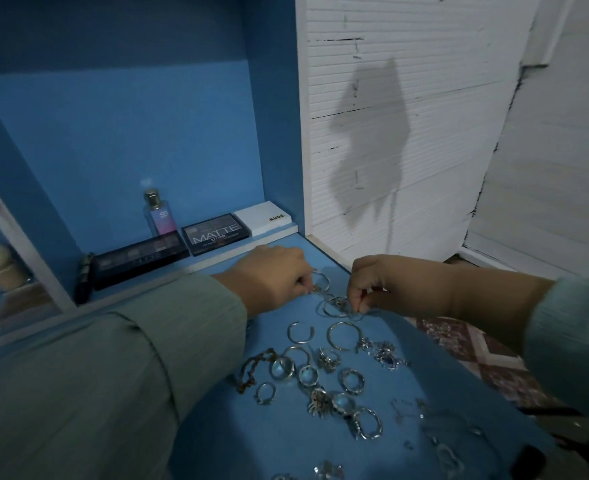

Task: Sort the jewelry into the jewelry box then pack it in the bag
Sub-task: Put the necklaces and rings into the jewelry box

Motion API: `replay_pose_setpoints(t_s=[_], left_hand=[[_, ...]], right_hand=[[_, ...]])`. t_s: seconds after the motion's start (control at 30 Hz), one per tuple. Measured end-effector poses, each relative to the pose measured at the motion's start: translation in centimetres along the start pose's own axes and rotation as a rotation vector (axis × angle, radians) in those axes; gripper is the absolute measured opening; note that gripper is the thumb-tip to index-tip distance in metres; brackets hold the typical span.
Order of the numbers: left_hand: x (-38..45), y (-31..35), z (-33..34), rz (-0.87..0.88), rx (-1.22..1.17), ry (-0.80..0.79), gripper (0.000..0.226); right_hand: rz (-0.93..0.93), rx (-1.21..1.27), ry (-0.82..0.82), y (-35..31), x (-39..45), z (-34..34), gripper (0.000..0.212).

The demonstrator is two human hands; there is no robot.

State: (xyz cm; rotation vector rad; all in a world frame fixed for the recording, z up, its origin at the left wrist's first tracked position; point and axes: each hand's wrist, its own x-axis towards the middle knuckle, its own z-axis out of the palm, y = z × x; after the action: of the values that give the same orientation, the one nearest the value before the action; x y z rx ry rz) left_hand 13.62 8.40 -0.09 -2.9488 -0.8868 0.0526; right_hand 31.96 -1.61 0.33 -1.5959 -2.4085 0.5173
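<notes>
Nearest, at the bottom of the blue shelf (213,427), lie a few blurred silver pieces too dim to name. Just beyond them a scatter of rings (321,379) lies flat, with a brown beaded bracelet (253,367) at its left edge, its length running near to far. Farther on lie two open bangles (321,334) side by side, their gaps facing roughly right and near. These are light, hard and slick little things, likely to skid or roll on the smooth shelf, so each is best pinched by its band between thumb and fingertip. Beyond them the left hand (272,277) pinches a small silver piece against the shelf, and the right hand (372,284) has its fingertips closed on a tangle of thin bangles (334,304) lying between the two hands; that tangle may snag and wants gentle teasing apart. Neither a jewelry box nor a bag is in view. At the far ledge stand makeup palettes (215,232) and a perfume bottle (158,213).
</notes>
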Motion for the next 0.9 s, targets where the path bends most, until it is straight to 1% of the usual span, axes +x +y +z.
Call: replay_pose_setpoints(t_s=[0.13,0.3,0.53,0.67,0.83,0.9], left_hand=[[-0.4,-0.3,0.2,-0.025,-0.008,0.043,0.021],[-0.3,-0.2,-0.1,0.018,0.053,-0.021,0.022],[-0.6,0.0,0.3,0.021,0.133,0.021,0.025],[-0.9,-0.7,0.0,-0.052,-0.004,0.097,0.021],[-2.3,-1.2,-1.0,-0.186,-0.27,0.153,0.016],[-3.1,-1.3,-1.4,-0.256,-0.405,0.182,0.01]], right_hand=[[0.005,-0.01,0.01,-0.6,0.1,-0.3,0.014],[0.005,-0.026,0.012,-1.1,0.0,-0.5,0.014],[0.011,-0.016,0.016,-0.8,-0.5,-0.5,0.016],[0.008,-0.005,0.021,-0.9,-0.4,-0.5,0.024],[0.036,-0.007,0.045,-1.5,-0.2,-0.6,0.032],[0.047,0.0,0.062,-2.3,0.0,-0.7,0.031]])
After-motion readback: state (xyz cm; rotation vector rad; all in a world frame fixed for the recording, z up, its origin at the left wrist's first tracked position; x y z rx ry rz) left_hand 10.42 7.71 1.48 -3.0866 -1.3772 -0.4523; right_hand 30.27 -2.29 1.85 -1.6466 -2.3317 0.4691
